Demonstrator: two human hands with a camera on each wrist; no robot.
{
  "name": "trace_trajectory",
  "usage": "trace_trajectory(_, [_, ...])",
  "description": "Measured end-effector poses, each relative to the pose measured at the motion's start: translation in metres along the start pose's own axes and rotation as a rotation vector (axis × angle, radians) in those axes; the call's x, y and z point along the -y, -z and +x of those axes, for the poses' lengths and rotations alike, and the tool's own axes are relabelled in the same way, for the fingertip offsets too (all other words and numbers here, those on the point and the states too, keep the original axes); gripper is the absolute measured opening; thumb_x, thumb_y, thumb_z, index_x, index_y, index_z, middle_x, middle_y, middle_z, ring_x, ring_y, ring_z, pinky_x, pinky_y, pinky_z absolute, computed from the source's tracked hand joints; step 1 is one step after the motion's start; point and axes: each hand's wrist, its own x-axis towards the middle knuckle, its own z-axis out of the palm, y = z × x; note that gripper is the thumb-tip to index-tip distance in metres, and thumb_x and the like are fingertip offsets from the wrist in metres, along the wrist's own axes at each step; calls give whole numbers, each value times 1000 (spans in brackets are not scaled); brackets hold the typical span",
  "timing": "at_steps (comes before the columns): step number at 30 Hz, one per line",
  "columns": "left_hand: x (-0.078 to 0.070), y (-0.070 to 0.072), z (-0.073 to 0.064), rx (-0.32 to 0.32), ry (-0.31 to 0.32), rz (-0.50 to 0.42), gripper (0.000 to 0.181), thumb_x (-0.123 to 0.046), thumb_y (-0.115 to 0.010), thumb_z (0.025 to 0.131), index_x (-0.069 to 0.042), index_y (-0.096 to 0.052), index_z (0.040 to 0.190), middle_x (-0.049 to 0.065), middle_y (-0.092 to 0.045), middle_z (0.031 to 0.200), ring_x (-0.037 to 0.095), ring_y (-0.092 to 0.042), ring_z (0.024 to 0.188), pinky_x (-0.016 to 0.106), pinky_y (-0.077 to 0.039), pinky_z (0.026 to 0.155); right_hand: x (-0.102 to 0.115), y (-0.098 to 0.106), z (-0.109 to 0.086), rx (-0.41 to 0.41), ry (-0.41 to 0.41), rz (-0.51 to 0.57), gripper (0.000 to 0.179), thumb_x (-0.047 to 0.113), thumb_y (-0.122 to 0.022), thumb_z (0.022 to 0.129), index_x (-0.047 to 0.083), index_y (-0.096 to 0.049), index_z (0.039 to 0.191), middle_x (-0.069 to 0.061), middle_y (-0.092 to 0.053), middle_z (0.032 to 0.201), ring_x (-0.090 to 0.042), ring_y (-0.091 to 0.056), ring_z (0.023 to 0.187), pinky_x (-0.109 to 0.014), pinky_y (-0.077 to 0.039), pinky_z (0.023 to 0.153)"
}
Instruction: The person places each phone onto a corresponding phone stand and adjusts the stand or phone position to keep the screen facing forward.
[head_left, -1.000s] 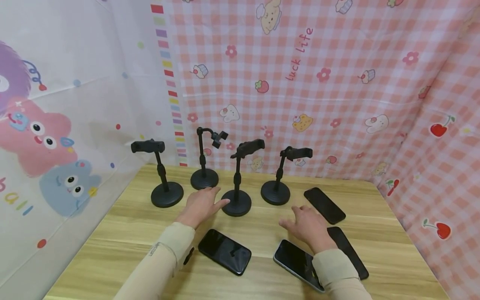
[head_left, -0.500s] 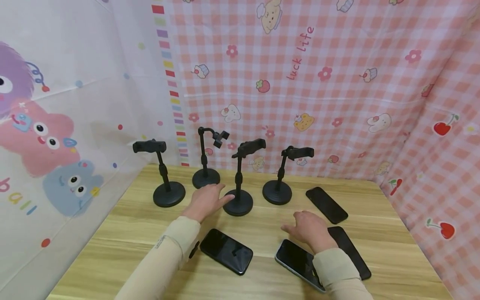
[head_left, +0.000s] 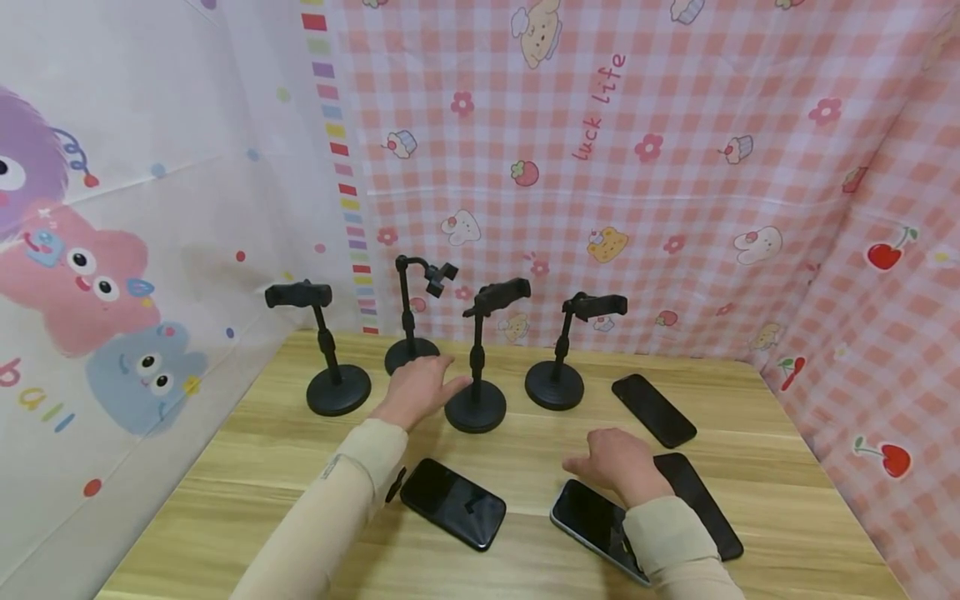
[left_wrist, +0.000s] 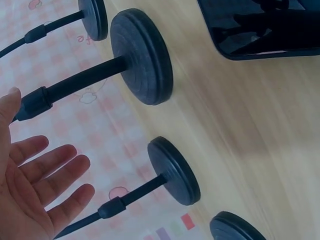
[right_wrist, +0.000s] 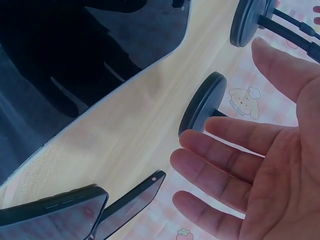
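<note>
My left hand [head_left: 417,390] reaches over the table between the back phone stand [head_left: 405,308] and the front middle phone stand [head_left: 477,408]. Its fingers are spread and nothing is held; in the left wrist view the thumb overlaps the front middle stand's pole, and I cannot tell whether it touches. My right hand [head_left: 617,462] hovers above a light-edged phone [head_left: 588,517], palm bare and fingers relaxed in the right wrist view. A black phone [head_left: 453,503] lies face up below the left hand. All stands are black with round bases and clamp heads; no clamp holds a phone.
Another stand [head_left: 338,389] is at the left, and one more stand [head_left: 554,385] right of centre. Two dark phones [head_left: 654,410] lie on the right of the wooden table [head_left: 225,500]. Patterned cloth walls [head_left: 600,200] border the back and sides.
My left hand has moved slightly forward and right, closer to the front middle stand's pole. The right hand has stayed almost in place. The stands and phones keep their places.
</note>
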Motion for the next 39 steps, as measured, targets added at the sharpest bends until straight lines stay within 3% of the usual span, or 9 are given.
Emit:
trace_trajectory(12, [-13, 7, 19, -9, 54, -28, 64, -58, -54, 96, -12, -56, 141, 11, -63, 131, 33, -64, 111, 53, -50, 89, 1, 0, -4, -7, 9, -3, 64, 48, -72, 87, -4, -64, 124, -21, -65, 118, -38, -62, 106, -54, -49, 90])
trace_trajectory(19, [-23, 9, 29, -46, 36, -37, 61, -56, -53, 98, -12, -56, 140, 10, -66, 127, 29, -67, 104, 48, -53, 84, 2, 0, -6, -10, 7, -7, 55, 45, -75, 84, -1, -68, 113, -16, -68, 107, -32, -63, 93, -51, -51, 83])
trace_trajectory(22, [-27, 10, 32, -77, 16, -66, 53, -50, -57, 98, -9, -62, 132, 10, -69, 119, 28, -68, 97, 47, -54, 80, 2, 0, -7, -9, 6, -12, 54, 44, -76, 83, -1, -68, 112, -16, -68, 106, -31, -63, 91, -50, -51, 81])
trace_trajectory(25, [-31, 11, 35, -106, 4, -92, 39, -44, -60, 98, -9, -70, 111, 6, -72, 96, 24, -68, 80, 42, -54, 70, 3, 0, -7, -8, 6, -11, 54, 44, -76, 84, -1, -67, 113, -15, -68, 106, -29, -62, 89, -50, -51, 81])
trace_trajectory(29, [-34, 10, 38, -143, 6, -109, 31, -39, -62, 98, -12, -67, 83, 0, -63, 69, 19, -59, 62, 37, -47, 58, 3, -1, -8, -12, 0, 1, 52, 43, -76, 84, -1, -68, 111, -15, -68, 103, -27, -61, 85, -49, -51, 79])
trace_trajectory(39, [-37, 9, 43, -200, 0, -77, 26, -29, -63, 99, -12, -66, 79, 0, -61, 67, 21, -60, 65, 39, -47, 62, 1, -1, -10, -19, -7, 26, 53, 43, -75, 85, -1, -68, 112, -15, -67, 105, -29, -62, 89, -50, -51, 81])
